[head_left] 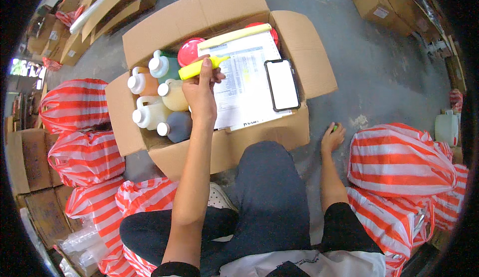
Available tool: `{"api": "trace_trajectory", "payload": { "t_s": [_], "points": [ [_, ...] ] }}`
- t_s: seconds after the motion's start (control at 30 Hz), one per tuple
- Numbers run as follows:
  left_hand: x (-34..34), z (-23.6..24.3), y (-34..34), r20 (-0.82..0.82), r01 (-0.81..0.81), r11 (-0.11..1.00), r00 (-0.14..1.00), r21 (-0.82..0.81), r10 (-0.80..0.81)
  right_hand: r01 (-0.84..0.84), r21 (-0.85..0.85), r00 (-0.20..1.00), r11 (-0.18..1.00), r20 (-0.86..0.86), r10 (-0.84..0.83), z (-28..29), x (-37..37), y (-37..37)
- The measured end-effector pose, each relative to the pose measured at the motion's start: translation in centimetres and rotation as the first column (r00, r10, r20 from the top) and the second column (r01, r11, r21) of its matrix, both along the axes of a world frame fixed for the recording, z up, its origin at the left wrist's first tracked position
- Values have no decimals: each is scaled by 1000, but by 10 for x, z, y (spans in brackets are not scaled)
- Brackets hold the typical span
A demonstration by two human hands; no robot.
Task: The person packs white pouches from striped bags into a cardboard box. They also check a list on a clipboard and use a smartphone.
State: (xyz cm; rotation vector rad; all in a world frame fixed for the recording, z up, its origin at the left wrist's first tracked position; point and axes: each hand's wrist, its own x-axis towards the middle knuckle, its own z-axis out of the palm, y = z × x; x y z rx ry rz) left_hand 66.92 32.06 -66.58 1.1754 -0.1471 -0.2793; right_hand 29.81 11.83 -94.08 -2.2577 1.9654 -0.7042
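An open cardboard box [224, 152] holds plastic jugs of coloured liquid [149, 112], red round items [189, 52] and printed sheets [242, 100]. My left hand [204, 85] grips an uncapped yellow highlighter [194, 68] above the sheets' left side, tip pointing right. A pale yellow strip-like object [234, 35] lies along the top of the papers. A black-cased phone with a white screen [282, 85] rests on their right part. Outside the box at lower right, my right hand [333, 138] has its fingers closed on a small green object [336, 127], probably a cap, low by the floor.
Red-and-white striped sacks are piled at left [85, 157] and right [399, 159] of me. Cardboard cartons stand at upper left [75, 45] and upper right [379, 10]. A white plastic container [445, 128] sits at the far right. My bent knee [267, 167] is against the box's front.
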Motion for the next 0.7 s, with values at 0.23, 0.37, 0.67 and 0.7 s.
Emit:
{"api": "trace_trajectory", "payload": {
  "t_s": [0.23,0.37,0.67,0.7],
  "points": [
    [18,-19,-7,135,-59,987,990,148,39,0,-106,991,994,-136,-14,-15,1,0],
    [13,-35,-20,201,-5,968,978,252,-47,1,21,989,1000,-145,2,-14,0,-3],
    [16,-64,-41,380,-360,801,907,477,181,10,19,991,1000,-132,-8,-15,2,-3],
    [19,-63,-40,425,-418,754,882,506,204,10,24,989,1000,-147,-6,-17,0,-4]
  ]
}}
